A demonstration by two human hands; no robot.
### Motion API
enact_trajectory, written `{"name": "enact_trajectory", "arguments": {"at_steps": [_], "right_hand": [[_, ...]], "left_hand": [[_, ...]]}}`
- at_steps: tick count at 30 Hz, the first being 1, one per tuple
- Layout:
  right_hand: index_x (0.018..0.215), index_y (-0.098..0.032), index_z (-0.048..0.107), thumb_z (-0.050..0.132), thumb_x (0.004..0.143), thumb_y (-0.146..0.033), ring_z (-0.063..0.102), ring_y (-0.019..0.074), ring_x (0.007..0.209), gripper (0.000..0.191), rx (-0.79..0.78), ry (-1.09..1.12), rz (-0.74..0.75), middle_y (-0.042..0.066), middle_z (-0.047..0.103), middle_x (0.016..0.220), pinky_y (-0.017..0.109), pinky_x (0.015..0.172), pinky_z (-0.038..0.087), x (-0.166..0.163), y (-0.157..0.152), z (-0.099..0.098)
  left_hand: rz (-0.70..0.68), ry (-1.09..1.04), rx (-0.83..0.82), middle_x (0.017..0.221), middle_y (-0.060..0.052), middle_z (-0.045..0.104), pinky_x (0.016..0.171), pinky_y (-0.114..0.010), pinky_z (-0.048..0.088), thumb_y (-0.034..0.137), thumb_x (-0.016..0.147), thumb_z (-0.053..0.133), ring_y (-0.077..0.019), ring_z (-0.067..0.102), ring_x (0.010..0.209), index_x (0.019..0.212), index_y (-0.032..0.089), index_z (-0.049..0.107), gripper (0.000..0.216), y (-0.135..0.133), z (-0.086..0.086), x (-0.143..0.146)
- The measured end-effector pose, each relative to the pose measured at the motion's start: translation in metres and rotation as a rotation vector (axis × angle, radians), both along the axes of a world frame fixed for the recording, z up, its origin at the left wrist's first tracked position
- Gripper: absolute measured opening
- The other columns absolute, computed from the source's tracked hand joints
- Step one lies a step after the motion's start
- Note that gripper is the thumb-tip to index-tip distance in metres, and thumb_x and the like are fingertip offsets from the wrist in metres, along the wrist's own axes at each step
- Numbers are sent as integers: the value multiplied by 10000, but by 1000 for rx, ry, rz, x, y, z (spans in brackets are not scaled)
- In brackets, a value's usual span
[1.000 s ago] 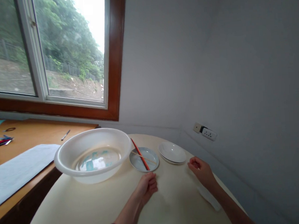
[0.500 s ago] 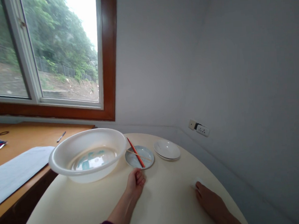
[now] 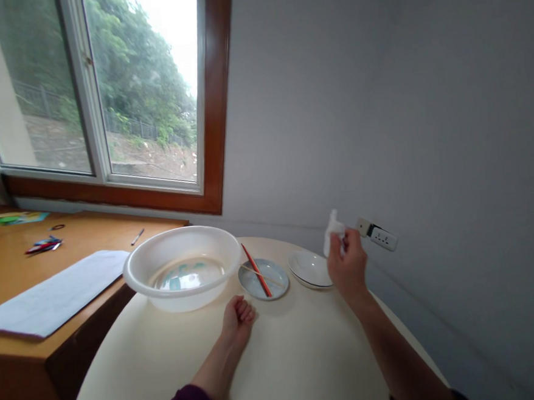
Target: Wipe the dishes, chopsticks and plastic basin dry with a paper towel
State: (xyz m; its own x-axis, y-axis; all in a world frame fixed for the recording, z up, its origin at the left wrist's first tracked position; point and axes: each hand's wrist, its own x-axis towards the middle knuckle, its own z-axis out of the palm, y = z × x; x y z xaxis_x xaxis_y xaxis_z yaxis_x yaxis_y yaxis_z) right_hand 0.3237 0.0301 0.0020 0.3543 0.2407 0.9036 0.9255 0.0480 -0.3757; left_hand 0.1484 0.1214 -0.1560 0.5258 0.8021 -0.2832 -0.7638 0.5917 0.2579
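Observation:
A crumpled white tissue point(image 3: 334, 230) is pinched in the fingers of my right hand point(image 3: 350, 267), which is raised over the right side of the round table. My left hand point(image 3: 239, 314) rests on the table top with its fingers curled into a loose fist and nothing visible in them. Just beyond it lies a pale grey plate point(image 3: 273, 290) with red chopsticks point(image 3: 257, 271) and a thin wooden stick point(image 3: 277, 280) across it. White shallow dishes point(image 3: 309, 266), seemingly stacked, stand right of the plate, partly behind my right hand.
A big translucent white basin point(image 3: 187, 300) stands on the round cream table point(image 3: 300, 356), left of the plate. Beside it, a wooden desk point(image 3: 86, 234) carries a long white sheet point(image 3: 63, 293), a pen point(image 3: 137, 236) and several small coloured items point(image 3: 46, 244). A power socket point(image 3: 383, 238) is on the wall.
My right hand has risen from the table with the white tissue, moving up and away from me. The view has turned left. My left hand stays in its loose fist on the table.

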Motion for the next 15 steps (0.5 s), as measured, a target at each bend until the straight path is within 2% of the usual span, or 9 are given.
{"name": "enact_trajectory", "arguments": {"at_steps": [2,4,6,8,10,11,15], "right_hand": [[923,-182,496,337,898,-356,546,158,607,237,-59,-137,126,33,599,708,244,570,392,-39,28,17],[971,-183,517,332,919,-293,583,169,706,222,-226,-300,238,58,635,798,255,641,407,-75,54,21],[1049,-187,521,378,920,-261,598,177,805,206,-464,-419,323,73,651,914,263,698,413,-104,76,17],[1186,-180,468,481,889,-315,594,200,906,326,-704,-554,434,90,638,1036,290,757,417,-123,89,7],[1250,-176,431,526,864,-376,576,223,983,445,-854,-645,510,105,614,1110,321,803,410,-131,94,-4],[1248,-174,438,525,863,-386,570,225,1000,447,-890,-661,531,106,610,1120,326,815,405,-132,94,-10],[1064,-165,550,506,868,-276,600,193,885,230,-918,-608,495,69,655,981,280,742,393,-119,81,-26]], "left_hand": [[-1,-9,-2,411,93,101,351,-197,168,94,765,417,-55,177,313,520,222,118,407,1,0,-3],[-7,-13,-2,419,92,90,356,-202,170,94,762,417,-61,174,321,527,225,112,407,2,0,-5],[-9,-15,0,430,93,81,359,-206,170,93,751,429,-65,170,328,532,228,109,411,3,-2,-4],[-9,-17,4,443,94,73,362,-207,168,94,737,449,-66,169,334,535,229,109,418,4,-3,-3],[-8,-18,7,453,96,67,363,-208,163,96,731,460,-65,166,335,534,230,112,421,5,-4,-2],[-8,-19,8,454,96,66,362,-208,161,96,732,457,-64,165,334,533,229,113,419,5,-5,-1],[-12,-20,11,449,94,72,364,-206,166,100,740,453,-60,169,334,532,224,112,418,5,-4,0]]}}
